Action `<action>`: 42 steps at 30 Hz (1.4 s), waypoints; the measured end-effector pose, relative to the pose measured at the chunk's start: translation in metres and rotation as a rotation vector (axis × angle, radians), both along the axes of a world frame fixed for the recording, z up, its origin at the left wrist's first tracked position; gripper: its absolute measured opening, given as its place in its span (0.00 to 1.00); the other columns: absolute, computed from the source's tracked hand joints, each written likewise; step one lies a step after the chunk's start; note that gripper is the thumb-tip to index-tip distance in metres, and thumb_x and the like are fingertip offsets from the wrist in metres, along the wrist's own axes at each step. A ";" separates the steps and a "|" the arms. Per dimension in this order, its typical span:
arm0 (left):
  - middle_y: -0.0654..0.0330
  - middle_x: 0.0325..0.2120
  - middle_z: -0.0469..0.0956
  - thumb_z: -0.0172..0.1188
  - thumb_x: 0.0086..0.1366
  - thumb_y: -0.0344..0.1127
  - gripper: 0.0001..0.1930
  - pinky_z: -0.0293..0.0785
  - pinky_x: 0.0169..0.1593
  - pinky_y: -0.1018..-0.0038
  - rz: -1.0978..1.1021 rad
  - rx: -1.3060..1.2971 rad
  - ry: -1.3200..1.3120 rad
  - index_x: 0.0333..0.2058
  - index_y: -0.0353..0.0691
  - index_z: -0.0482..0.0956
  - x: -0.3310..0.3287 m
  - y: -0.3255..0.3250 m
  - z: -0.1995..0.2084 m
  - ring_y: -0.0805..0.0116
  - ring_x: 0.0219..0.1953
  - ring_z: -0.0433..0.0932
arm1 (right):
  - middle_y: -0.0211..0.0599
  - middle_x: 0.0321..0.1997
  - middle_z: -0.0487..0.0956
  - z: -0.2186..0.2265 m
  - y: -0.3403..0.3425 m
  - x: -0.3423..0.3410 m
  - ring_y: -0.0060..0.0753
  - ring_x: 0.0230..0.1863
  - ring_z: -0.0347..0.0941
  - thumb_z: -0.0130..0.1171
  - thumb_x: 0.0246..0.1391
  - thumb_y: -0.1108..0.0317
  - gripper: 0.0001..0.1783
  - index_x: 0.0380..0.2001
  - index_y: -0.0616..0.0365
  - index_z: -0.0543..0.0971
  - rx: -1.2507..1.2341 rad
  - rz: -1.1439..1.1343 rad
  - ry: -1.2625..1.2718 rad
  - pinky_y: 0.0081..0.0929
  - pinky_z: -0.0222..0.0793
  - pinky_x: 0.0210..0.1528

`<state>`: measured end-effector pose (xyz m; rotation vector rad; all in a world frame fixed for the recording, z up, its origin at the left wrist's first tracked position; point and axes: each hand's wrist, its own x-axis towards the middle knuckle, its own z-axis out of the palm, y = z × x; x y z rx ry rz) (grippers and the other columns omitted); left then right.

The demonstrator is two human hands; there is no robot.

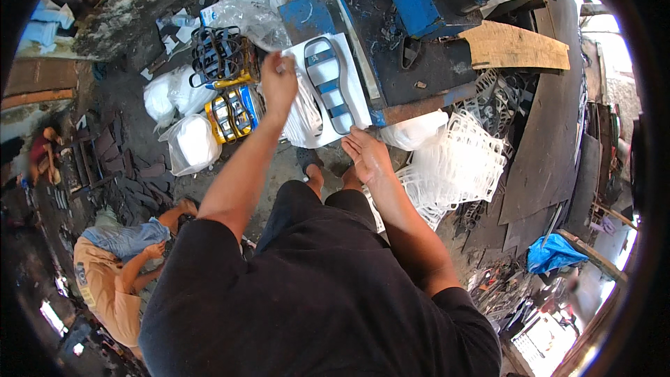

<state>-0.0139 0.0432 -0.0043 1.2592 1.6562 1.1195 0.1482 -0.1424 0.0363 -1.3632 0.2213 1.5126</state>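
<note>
A white foam sheet [352, 77] lies on the blue machine bed [314, 17], with a grey and blue striped sole-shaped die [328, 84] on top of it. My left hand [279, 84] grips the sheet's far left corner. My right hand [368, 153] holds the sheet's near edge, palm up. Under the sheet hang more white sheets [303, 122].
A pile of white cut-out scrap [457, 164] lies right of my legs. Stacks of sole dies [220, 56] and white bagged pieces [192, 143] sit left. A cardboard piece [513, 45] rests on the machine. Another person in an orange shirt [105, 286] crouches at lower left.
</note>
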 end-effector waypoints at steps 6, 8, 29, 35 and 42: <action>0.50 0.52 0.74 0.69 0.61 0.42 0.41 0.72 0.53 0.67 -0.099 -0.492 -0.614 0.65 0.28 0.58 0.005 -0.042 0.017 0.62 0.52 0.74 | 0.31 0.39 0.76 -0.011 -0.010 -0.010 0.26 0.43 0.73 0.62 0.59 0.66 0.12 0.41 0.62 0.77 0.093 -0.018 -0.037 0.26 0.70 0.50; 0.50 0.52 0.74 0.69 0.61 0.41 0.42 0.71 0.54 0.67 -0.105 -0.508 -0.641 0.65 0.26 0.56 0.002 -0.044 0.015 0.63 0.53 0.74 | 0.29 0.39 0.76 -0.010 -0.013 -0.007 0.25 0.43 0.73 0.63 0.59 0.65 0.12 0.41 0.60 0.76 0.108 0.000 -0.031 0.26 0.70 0.50; 0.67 0.36 0.77 0.63 0.67 0.40 0.10 0.70 0.49 0.74 -0.299 -0.519 -0.895 0.40 0.41 0.77 -0.005 -0.068 0.043 0.73 0.41 0.75 | 0.34 0.48 0.75 -0.005 -0.053 -0.003 0.28 0.50 0.74 0.61 0.62 0.65 0.20 0.51 0.68 0.72 0.342 -0.075 -0.060 0.30 0.70 0.58; 0.65 0.38 0.78 0.67 0.63 0.39 0.13 0.72 0.49 0.69 -0.468 -0.547 -0.892 0.41 0.39 0.77 0.054 -0.005 0.050 0.70 0.41 0.76 | 0.35 0.47 0.74 -0.005 -0.010 0.022 0.30 0.50 0.73 0.61 0.62 0.63 0.21 0.50 0.69 0.71 0.388 -0.208 -0.101 0.30 0.70 0.58; 0.58 0.42 0.75 0.68 0.62 0.37 0.32 0.73 0.49 0.66 -0.348 -0.516 -0.861 0.56 0.34 0.58 0.085 0.024 0.024 0.66 0.41 0.75 | 0.35 0.48 0.75 -0.015 0.018 0.050 0.30 0.50 0.73 0.62 0.61 0.62 0.23 0.51 0.65 0.70 0.389 -0.234 -0.142 0.32 0.70 0.59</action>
